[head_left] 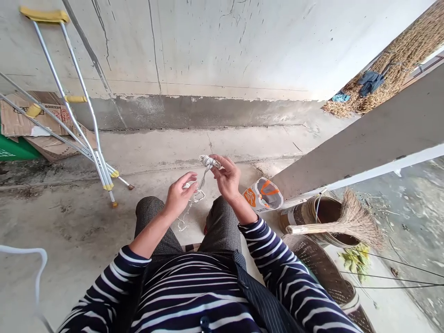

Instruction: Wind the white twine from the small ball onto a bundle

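Observation:
A small bundle of white cord (209, 162) is in my right hand (228, 179), pinched between thumb and fingers, with the cord wrapped round its middle. From it a loose strand (199, 196) hangs in loops between my knees, down toward the floor. My left hand (178, 195) hovers left of the strand, its fingers curved and thumb apart from them. A bit of cord shows in the gap behind those fingers; I see no firm grip on it. Both hands are above my knees in grey trousers (224, 226).
Crutches (93, 152) lean at the left by cardboard boxes (52, 125). At my right stand a white-and-orange bag (263, 194), a bucket (289, 217) with a straw broom (357, 219) across it, and a dark woven basket (312, 259). A wall (208, 55) is ahead.

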Demonstrator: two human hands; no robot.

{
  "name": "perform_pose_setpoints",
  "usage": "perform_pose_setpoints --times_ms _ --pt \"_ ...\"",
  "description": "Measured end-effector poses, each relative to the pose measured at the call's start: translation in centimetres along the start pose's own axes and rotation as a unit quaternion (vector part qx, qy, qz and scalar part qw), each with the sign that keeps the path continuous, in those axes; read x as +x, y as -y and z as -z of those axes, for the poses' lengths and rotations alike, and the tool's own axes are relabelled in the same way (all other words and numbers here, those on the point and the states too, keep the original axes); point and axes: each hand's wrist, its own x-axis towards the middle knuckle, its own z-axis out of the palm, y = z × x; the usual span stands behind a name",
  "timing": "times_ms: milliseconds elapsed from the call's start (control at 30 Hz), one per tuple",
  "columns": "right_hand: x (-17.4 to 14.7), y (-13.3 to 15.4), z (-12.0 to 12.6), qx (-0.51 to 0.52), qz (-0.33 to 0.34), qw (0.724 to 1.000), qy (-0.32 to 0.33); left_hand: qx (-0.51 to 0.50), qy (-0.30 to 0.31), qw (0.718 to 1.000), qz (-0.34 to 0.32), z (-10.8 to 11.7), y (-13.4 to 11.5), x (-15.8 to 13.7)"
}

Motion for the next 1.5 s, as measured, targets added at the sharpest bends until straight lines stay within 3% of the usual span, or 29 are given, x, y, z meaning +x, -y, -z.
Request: perform_pose_setpoints --times_ms 133,233,500,700,833,1000,1133,1333,1500 --pt "0.1 1.0 -0.6 -0.035 0.034 0.999 -0.004 -0.082 0.013 0.996 0.018 -2.8 -0.7 0.1" --pt "0.4 1.5 -0.8 -0.030 0.045 0.998 -0.012 -0.133 0.025 0.989 0.052 -3.3 -0.9 -0.3" --pt "0.7 0.4 -0.7 -0.039 0.004 0.999 -0.016 -0.018 0.115 0.992 0.051 -1.5 -2.9 -1.3" --pt "0.3 -0.9 -1.1 0.038 -0.076 0.995 -0.056 -0.169 0.155 0.964 0.132 0.5 -2.2 -0.7" --pt "-0.4 -0.7 -1.9 0.148 -0.138 0.978 -0.053 -0.164 0.219 0.943 0.188 1.6 -0.5 0.0" --pt "-1.0 0.6 -2.9 0.221 -0.146 0.964 -0.034 -0.083 0.286 0.935 0.193 1.6 0.0 0.4" --pt "-0.9 0.9 -3.2 0.214 -0.135 0.965 -0.067 -0.025 0.279 0.939 0.201 1.4 0.1 0.4" --pt "-0.8 1.0 -2.9 0.182 -0.126 0.973 -0.069 -0.051 0.320 0.916 0.237 2.0 1.4 0.3" --pt "-0.7 0.5 -2.5 0.192 -0.160 0.966 -0.070 -0.067 0.377 0.898 0.218 1.7 0.4 -1.0"
